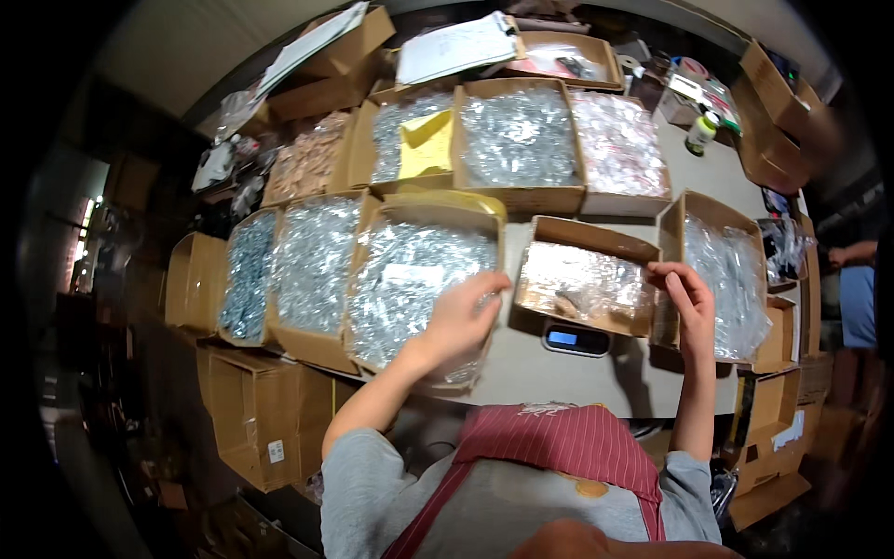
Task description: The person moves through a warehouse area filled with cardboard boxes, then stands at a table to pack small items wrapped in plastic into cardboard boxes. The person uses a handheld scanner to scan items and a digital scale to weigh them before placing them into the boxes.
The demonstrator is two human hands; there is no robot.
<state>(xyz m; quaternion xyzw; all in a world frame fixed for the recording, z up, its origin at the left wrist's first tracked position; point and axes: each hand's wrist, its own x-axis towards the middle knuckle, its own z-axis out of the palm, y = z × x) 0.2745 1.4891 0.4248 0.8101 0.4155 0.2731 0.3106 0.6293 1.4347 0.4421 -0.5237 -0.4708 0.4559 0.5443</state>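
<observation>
A small cardboard box (587, 323) holds shiny clear packets (596, 275) with a brownish piece among them. It sits on a scale (575, 339) with a lit blue display. My right hand (687, 293) is at the box's right wall, fingers over the rim and thumb on the outer side. My left hand (463, 315) hovers over the right part of a larger carton (361, 307) full of clear plastic packets (419, 256). Its thumb and forefinger are apart, and I see nothing between them; the other fingers are partly hidden.
More cartons of clear packets stand left and behind, one with a yellow sheet (426, 144). A box of plastic bags (717, 279) stands at the right. Papers (456, 47), a green-capped bottle (700, 134) and another person's arm (852, 253) are farther off.
</observation>
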